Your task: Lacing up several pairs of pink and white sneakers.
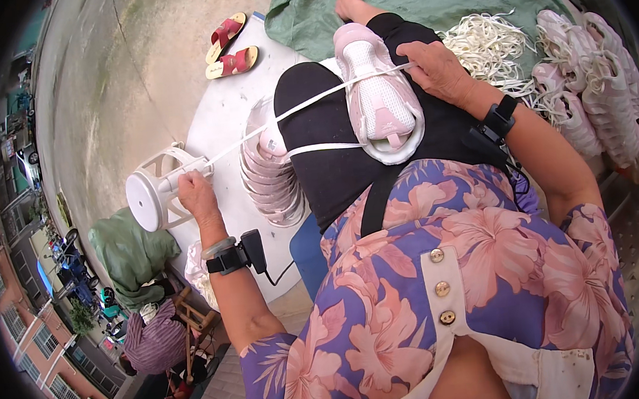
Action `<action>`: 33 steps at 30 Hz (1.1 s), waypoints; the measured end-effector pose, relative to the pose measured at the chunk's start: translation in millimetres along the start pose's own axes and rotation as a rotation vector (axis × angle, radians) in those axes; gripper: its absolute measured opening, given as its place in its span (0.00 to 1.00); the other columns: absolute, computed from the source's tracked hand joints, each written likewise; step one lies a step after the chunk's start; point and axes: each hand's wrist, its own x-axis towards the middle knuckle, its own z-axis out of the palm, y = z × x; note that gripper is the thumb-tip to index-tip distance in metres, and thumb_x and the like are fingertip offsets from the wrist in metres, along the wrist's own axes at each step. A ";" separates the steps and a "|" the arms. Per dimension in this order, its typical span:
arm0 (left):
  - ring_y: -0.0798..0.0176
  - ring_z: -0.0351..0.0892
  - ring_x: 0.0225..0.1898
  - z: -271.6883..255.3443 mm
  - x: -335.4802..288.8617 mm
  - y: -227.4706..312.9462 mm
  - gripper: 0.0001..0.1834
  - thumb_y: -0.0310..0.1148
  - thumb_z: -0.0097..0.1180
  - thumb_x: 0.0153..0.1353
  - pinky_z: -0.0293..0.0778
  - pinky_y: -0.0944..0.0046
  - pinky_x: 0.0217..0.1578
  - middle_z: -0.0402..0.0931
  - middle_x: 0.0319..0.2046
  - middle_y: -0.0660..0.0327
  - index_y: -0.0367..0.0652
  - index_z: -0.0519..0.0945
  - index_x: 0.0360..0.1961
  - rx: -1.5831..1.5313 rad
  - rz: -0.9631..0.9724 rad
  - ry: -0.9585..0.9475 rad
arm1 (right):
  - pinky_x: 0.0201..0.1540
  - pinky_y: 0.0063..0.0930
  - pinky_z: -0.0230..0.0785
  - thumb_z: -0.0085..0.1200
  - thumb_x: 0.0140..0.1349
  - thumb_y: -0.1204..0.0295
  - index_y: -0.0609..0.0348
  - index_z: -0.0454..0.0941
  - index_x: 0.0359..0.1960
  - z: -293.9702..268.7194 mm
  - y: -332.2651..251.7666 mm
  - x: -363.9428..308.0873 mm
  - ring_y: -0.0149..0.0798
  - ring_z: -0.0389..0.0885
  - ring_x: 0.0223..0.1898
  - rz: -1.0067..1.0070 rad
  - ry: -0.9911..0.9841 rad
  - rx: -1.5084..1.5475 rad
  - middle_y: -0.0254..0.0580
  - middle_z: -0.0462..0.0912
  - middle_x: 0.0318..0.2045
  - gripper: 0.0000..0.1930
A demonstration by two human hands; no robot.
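Here, left hand [198, 196] out wide, right hand [438, 71] beside pink shoe [383, 106], both gripping white lace [312, 102] (quite taut)

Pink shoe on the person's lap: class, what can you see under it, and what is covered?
Under the pink shoe, the person's black trousers show on both sides. Its underside and the cloth directly beneath are covered.

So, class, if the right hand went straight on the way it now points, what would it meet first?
The right hand would probably meet the pink-and-white shoe first, though depth is unclear and it might pass above.
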 end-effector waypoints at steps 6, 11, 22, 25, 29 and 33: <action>0.48 0.74 0.40 64.9 -58.0 119.9 0.15 0.26 0.55 0.49 0.71 0.58 0.40 0.73 0.38 0.49 0.37 0.73 0.40 -0.059 0.575 -0.256 | 0.32 0.36 0.63 0.56 0.50 0.69 0.53 0.73 0.35 -15.0 1.1 -3.4 0.46 0.74 0.28 0.078 -0.151 0.115 0.39 0.77 0.26 0.10; 0.46 0.76 0.33 109.1 -88.7 172.5 0.12 0.26 0.49 0.51 0.72 0.53 0.33 0.75 0.34 0.52 0.42 0.72 0.39 0.199 0.808 -0.562 | 0.30 0.37 0.64 0.56 0.52 0.67 0.54 0.75 0.29 -25.9 4.9 -4.4 0.47 0.74 0.25 0.011 -0.134 0.056 0.40 0.76 0.22 0.06; 0.47 0.75 0.27 -0.6 48.7 99.4 0.05 0.29 0.45 0.53 0.71 0.53 0.26 0.73 0.26 0.57 0.48 0.74 0.27 0.665 0.799 0.047 | 0.30 0.37 0.66 0.51 0.57 0.68 0.59 0.75 0.30 -111.4 44.9 -23.5 0.51 0.75 0.27 0.100 -0.275 -0.056 0.46 0.76 0.23 0.08; 0.52 0.76 0.35 -53.9 83.2 78.5 0.06 0.29 0.45 0.54 0.72 0.57 0.31 0.74 0.33 0.59 0.47 0.75 0.29 0.718 0.698 0.187 | 0.30 0.34 0.66 0.51 0.57 0.69 0.60 0.75 0.32 -161.5 57.0 -30.6 0.49 0.75 0.27 0.149 -0.276 -0.112 0.47 0.76 0.23 0.08; 0.51 0.77 0.33 -104.7 107.3 56.8 0.07 0.32 0.49 0.56 0.73 0.58 0.32 0.77 0.31 0.56 0.46 0.77 0.34 0.768 0.746 0.355 | 0.30 0.31 0.66 0.56 0.53 0.72 0.59 0.74 0.39 -228.0 78.8 -48.7 0.46 0.75 0.27 0.085 -0.132 -0.188 0.46 0.77 0.27 0.12; 0.50 0.78 0.32 -127.2 130.9 62.9 0.08 0.32 0.49 0.57 0.73 0.57 0.32 0.78 0.30 0.54 0.46 0.78 0.36 0.713 0.814 0.403 | 0.31 0.31 0.66 0.57 0.51 0.75 0.59 0.72 0.43 -294.3 21.8 -49.9 0.45 0.73 0.28 0.222 -0.257 -0.355 0.45 0.77 0.30 0.16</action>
